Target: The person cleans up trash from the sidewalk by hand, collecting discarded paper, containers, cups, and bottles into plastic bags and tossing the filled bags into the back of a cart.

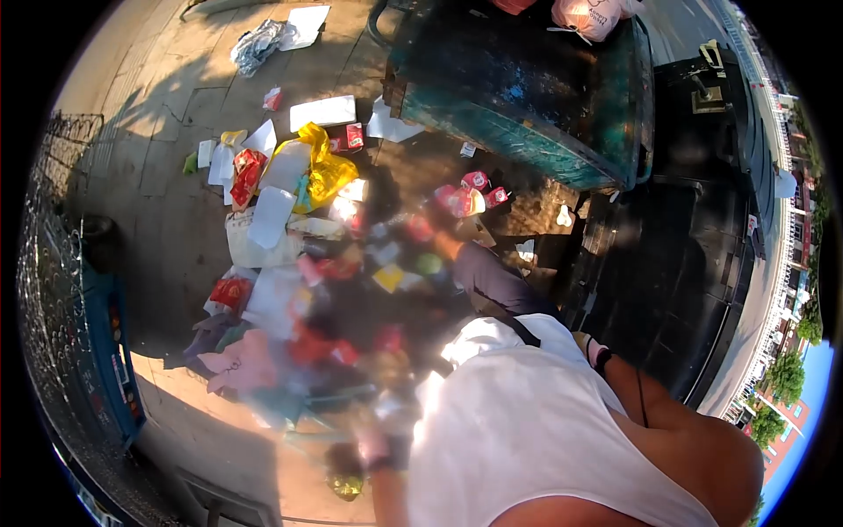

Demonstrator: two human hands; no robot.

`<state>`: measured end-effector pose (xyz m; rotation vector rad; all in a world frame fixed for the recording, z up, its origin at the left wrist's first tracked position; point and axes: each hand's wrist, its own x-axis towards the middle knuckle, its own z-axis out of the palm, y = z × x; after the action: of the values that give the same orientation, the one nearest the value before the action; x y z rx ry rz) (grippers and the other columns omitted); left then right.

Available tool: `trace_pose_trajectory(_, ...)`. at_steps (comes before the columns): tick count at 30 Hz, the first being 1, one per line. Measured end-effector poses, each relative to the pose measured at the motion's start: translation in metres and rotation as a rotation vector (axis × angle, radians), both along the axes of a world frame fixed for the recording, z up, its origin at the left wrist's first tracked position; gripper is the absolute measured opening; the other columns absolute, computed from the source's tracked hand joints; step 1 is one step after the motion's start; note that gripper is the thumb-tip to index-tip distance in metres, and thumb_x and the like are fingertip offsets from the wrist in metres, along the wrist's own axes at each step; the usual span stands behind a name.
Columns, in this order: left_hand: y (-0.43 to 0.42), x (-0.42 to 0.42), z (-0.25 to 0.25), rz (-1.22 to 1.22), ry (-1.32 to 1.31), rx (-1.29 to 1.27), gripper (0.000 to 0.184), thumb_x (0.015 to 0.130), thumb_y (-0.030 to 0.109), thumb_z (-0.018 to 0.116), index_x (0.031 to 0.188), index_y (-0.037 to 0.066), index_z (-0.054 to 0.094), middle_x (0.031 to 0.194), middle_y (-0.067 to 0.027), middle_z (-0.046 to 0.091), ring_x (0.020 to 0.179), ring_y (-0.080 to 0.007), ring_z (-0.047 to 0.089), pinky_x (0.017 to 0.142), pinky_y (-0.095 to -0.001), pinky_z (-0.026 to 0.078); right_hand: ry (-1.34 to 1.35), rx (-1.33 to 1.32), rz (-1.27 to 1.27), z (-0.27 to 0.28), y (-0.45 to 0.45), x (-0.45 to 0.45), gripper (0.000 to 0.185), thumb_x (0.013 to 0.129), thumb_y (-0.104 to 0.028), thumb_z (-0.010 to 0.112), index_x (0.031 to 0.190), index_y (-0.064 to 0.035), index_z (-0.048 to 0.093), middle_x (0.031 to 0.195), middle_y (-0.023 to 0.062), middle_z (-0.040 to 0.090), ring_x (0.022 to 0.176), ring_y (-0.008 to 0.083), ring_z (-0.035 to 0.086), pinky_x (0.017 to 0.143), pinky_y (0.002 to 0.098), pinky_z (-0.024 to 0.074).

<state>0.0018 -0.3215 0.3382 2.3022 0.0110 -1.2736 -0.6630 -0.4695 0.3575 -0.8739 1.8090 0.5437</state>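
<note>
My left hand (371,442), blurred, reaches down at the near edge of scattered litter, beside greenish strips and a dark bag with a yellow-green patch (345,486). Its fingers are smeared, and anything in them cannot be made out. My right hand (587,342) is at my right side by the white shirt, mostly hidden, with a band at the wrist. On the ground lie a yellow bag (327,172), white sheets (272,216), a red and white packet (228,293), a pink cloth-like piece (241,360) and several red cartons (475,180).
A worn green metal container (518,114) stands at the top, with a tied pale pink bag (587,18) on it. Black bins (659,263) are at the right. A blue object (114,351) and wire mesh (53,263) line the left. A street runs along the far right.
</note>
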Motion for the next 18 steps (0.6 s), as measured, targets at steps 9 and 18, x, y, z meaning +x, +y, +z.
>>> trace_pose_trajectory(9, 0.095, -0.059, 0.029, 0.232, 0.066, -0.011, 0.039, 0.099, 0.026, 0.061, 0.124, -0.003, 0.061, 0.108, -0.0101, 0.067, 0.094, -0.0202, 0.061, 0.082, -0.0332, 0.051, -0.103, -0.005, 0.587, -0.024, -0.118, 0.002, 0.026, 0.098, -0.027, 0.064, 0.114, -0.0071, 0.070, 0.105, 0.0088, 0.074, 0.092, 0.0314, 0.070, 0.078, 0.0429, 0.0541)
trace_pose_trajectory(18, 0.043, -0.105, -0.029, -0.007, 0.115, -0.157, 0.029, 0.096, 0.025, 0.066, 0.112, 0.001, 0.064, 0.093, -0.0064, 0.065, 0.085, -0.0167, 0.060, 0.076, -0.0315, 0.051, -0.236, -0.213, -0.643, -0.025, -0.223, 0.024, 0.029, 0.103, -0.042, 0.064, 0.118, -0.0170, 0.067, 0.101, -0.0025, 0.070, 0.084, 0.0137, 0.065, 0.061, 0.0332, 0.0443)
